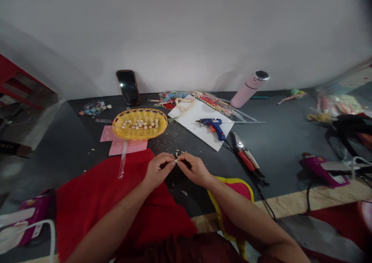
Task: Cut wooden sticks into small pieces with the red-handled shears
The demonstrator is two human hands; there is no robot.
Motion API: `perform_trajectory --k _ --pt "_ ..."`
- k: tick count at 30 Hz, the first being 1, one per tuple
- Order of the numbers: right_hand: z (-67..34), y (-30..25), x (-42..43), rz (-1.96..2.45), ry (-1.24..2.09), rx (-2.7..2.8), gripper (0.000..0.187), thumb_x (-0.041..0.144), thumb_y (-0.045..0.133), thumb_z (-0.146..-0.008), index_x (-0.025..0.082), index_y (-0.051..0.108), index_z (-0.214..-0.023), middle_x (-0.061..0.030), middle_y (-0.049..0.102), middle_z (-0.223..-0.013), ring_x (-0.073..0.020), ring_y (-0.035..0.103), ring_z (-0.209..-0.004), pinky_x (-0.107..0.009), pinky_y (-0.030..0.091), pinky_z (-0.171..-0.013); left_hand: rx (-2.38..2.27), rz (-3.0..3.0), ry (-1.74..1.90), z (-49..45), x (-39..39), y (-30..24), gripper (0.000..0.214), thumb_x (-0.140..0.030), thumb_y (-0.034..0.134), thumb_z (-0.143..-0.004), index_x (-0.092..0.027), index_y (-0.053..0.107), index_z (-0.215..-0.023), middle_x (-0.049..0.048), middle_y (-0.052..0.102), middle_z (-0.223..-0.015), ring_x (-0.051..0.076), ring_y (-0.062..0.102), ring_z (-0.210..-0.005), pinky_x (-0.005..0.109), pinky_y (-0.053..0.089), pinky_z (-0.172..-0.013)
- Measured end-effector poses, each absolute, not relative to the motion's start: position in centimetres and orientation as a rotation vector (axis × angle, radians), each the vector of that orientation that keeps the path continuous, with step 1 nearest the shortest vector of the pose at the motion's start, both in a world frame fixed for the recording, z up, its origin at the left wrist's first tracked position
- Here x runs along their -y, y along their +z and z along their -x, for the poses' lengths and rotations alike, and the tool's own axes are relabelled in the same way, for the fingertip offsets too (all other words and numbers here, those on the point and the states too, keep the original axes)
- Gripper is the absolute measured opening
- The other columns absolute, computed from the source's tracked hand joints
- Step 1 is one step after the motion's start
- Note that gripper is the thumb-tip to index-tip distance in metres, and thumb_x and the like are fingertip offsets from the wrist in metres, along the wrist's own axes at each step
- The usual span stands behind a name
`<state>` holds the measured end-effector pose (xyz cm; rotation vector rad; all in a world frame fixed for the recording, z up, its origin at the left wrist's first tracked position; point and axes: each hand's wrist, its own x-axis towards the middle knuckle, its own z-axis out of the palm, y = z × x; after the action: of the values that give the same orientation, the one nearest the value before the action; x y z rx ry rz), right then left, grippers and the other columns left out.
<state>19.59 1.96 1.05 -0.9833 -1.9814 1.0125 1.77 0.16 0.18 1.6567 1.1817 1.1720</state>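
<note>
My left hand (157, 170) and my right hand (195, 169) meet fingertip to fingertip over the dark table (279, 139), both pinched on a tiny pale piece (176, 162) that I cannot make out. A few similar pale crumbs (180, 153) lie just beyond the fingers. A yellow woven basket (140, 133) holding several small cream-coloured pieces stands a little beyond my left hand. Red cloth (95, 201) lies under my left forearm.
A blue glue gun (213, 124) rests on a white sheet (200, 117). Red-handled pruners (247, 156) lie to the right of it. A pink bottle (247, 90), a phone (128, 87) leaning on the wall, pink paper (122, 146) and a purple tool (322, 168) are also there.
</note>
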Motion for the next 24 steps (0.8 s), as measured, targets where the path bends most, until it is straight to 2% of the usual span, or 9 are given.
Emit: perform_trajectory --k 24 --pt "-19.60 1.28 -2.01 0.989 1.034 1.996 0.016 0.030 0.045 -0.091 0.021 0.058 -0.091 -0.0026 0.062 -0.082 -0.0133 0.058 -0.074 -0.024 0.046 -0.070 -1.176 -1.703 1.177 -1.71 -0.15 0.02 0.008 -0.017 0.059 -0.080 -0.018 0.066 -0.083 0.0060 0.066 -0.085 0.016 0.062 -0.082 0.029 0.049 -0.076"
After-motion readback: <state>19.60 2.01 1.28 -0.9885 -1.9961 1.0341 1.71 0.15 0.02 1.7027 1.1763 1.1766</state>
